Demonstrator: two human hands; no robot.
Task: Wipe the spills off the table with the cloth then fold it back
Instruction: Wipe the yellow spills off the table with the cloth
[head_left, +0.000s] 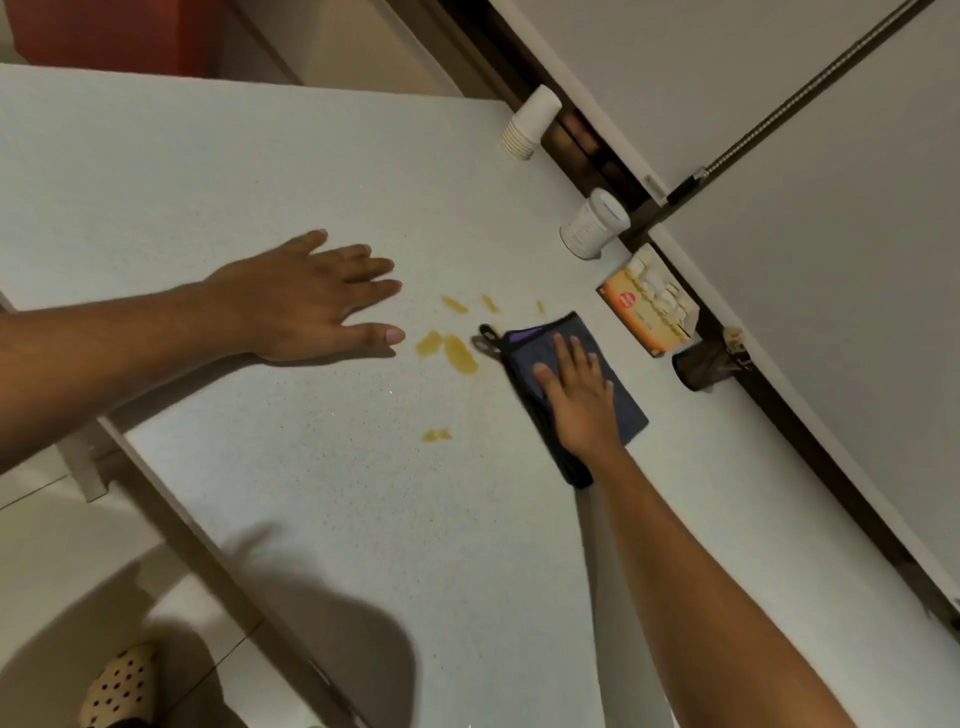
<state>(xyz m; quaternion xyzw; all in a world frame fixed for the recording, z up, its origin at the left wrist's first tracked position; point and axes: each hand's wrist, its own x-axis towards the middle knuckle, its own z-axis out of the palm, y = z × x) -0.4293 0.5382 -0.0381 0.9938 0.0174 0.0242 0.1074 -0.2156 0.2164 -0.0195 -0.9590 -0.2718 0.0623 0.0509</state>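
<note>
My right hand (574, 395) lies flat, fingers spread, on the folded dark cloth (613, 364), gripping nothing; my left hand (311, 296) rests open on the table (208, 182), well apart. The yellow spills (460, 353) sit just beside the cloth's loop end (a smaller patch nearer me). If I sweep too fast I could smear them wider, or nudge the box (644, 312) behind
</note>
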